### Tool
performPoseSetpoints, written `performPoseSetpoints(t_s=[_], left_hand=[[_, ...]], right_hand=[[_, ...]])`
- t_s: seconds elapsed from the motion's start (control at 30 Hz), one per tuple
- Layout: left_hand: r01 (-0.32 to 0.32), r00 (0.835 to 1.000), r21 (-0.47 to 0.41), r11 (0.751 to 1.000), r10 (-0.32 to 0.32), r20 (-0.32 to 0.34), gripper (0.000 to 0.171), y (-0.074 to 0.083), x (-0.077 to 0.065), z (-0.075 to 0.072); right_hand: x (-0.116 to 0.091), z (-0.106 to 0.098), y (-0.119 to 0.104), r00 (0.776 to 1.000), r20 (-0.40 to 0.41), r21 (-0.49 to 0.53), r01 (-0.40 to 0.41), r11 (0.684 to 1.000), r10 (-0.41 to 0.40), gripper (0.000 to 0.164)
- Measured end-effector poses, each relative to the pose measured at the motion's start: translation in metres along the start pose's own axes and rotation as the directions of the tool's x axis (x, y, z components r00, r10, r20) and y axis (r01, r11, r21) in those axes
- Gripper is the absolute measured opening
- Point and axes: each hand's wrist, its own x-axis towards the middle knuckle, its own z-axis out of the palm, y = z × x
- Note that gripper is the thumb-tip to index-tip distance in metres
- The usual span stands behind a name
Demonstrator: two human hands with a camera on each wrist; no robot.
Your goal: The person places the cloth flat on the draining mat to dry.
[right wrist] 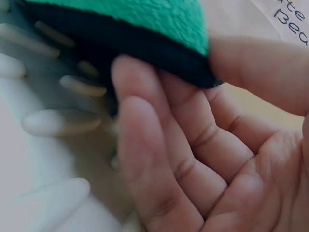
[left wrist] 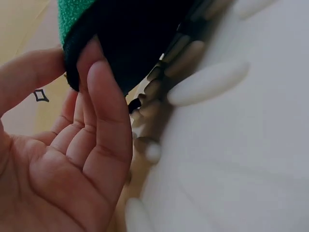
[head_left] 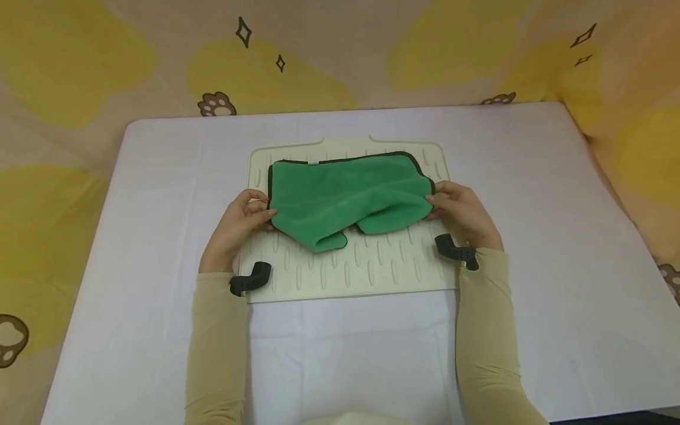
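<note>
A green cloth (head_left: 345, 195) with a dark edging and a small white tag on its far edge spreads over a cream ribbed mat (head_left: 340, 277). Its near edge is folded and rumpled. My left hand (head_left: 241, 224) pinches the cloth's left edge between thumb and fingers; in the left wrist view the dark border lies between them, above the mat's ridges. At the opposite edge, my right hand (head_left: 462, 209) pinches the cloth the same way. The right wrist view shows the fingers (right wrist: 145, 140) under the dark border and the thumb on the green side.
The mat lies on a white-covered table (head_left: 558, 265). Behind it and along the right side hangs a yellow and beige patterned curtain (head_left: 319, 53). A black wrist mount (head_left: 252, 278) sits on the left wrist, and another black mount (head_left: 454, 249) on the right.
</note>
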Motion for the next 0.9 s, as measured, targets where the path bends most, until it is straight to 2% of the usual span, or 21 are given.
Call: performPoseSetpoints(t_s=[0.1,0.4,0.67,0.77,0.9], left_hand=[[-0.002,1.0,-0.018,1.0,0.001,-0.019,0.023,0.001,-0.001,-0.003],[-0.019,0.999,-0.06,0.998,0.016,-0.04,0.026,0.004,-0.004,-0.005],[-0.044,0.997,-0.08,0.996,0.039,-0.063,0.024,0.002,-0.004,-0.004],[-0.006,0.998,-0.029,1.0,0.005,-0.055,0.027,0.004,-0.005,-0.002],[0.078,0.996,0.099,0.992,-0.074,-0.044,0.044,0.007,-0.011,0.001]], right_hand=[[0.0,-0.003,-0.001,0.999,-0.03,-0.032,0.019,0.999,-0.02,0.007],[-0.001,-0.006,-0.002,0.996,-0.08,0.035,0.037,0.999,-0.034,0.004],[-0.002,-0.007,-0.002,0.996,-0.086,0.112,0.042,0.993,-0.032,0.004],[-0.002,-0.006,-0.003,0.998,-0.066,0.068,0.027,0.997,-0.022,0.006],[-0.006,-0.005,-0.003,0.996,-0.079,-0.091,-0.037,0.995,0.03,0.016]])
